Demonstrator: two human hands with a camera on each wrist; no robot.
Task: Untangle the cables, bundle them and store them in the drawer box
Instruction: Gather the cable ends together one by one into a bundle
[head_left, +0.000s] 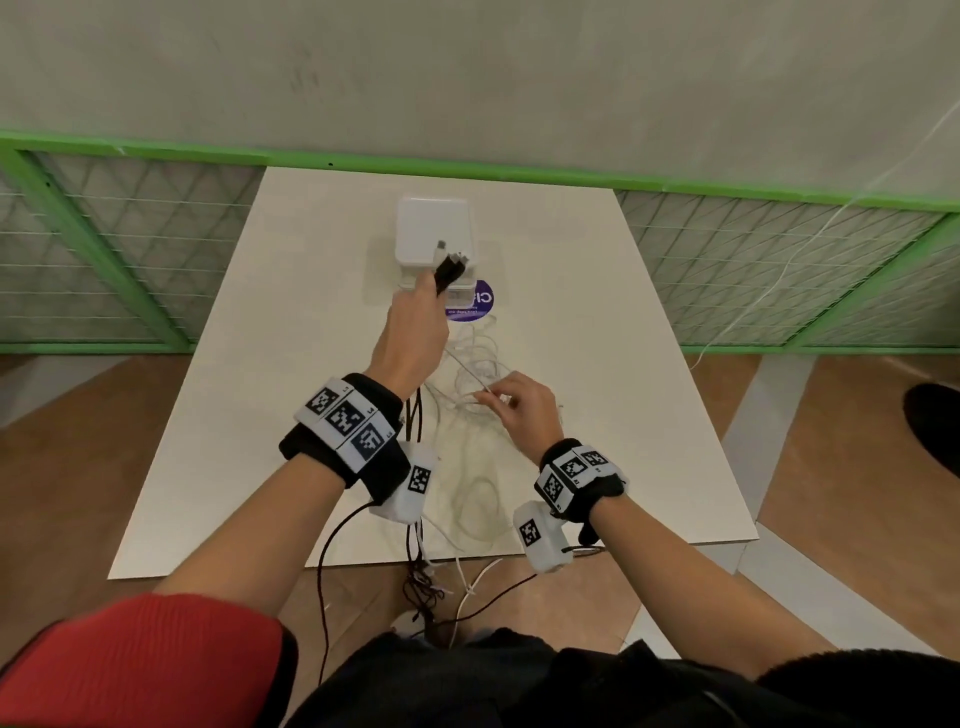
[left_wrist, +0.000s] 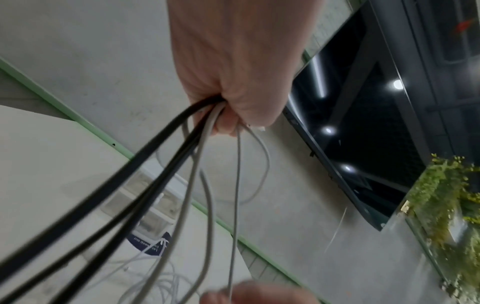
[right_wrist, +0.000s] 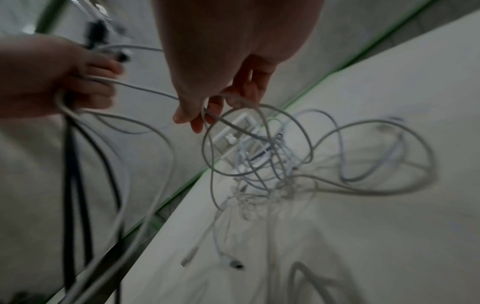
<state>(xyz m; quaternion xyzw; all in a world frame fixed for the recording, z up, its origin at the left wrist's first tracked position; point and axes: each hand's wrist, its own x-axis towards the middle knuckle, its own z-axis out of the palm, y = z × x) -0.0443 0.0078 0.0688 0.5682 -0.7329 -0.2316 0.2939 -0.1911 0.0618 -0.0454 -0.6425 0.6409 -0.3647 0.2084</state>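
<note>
Your left hand (head_left: 413, 338) is gripping a mixed bunch of black cables (left_wrist: 109, 189) and white cables (left_wrist: 192, 185) in a closed fist, raised above the table (head_left: 597, 364), with dark plug ends (head_left: 449, 267) sticking out past the knuckles. Your right hand (head_left: 524, 410) is sitting lower and closer to you, pinching one white strand (right_wrist: 233, 100) between thumb and fingertips. Strands are running from that pinch down into the white tangle (head_left: 475, 364) lying on the table between your hands. Black cable lengths are hanging off the near table edge. Beyond the tangle, a purple round sticker (head_left: 480, 304) is lying flat, and the white drawer box (head_left: 434, 228) is standing just behind it, near the far edge.
</note>
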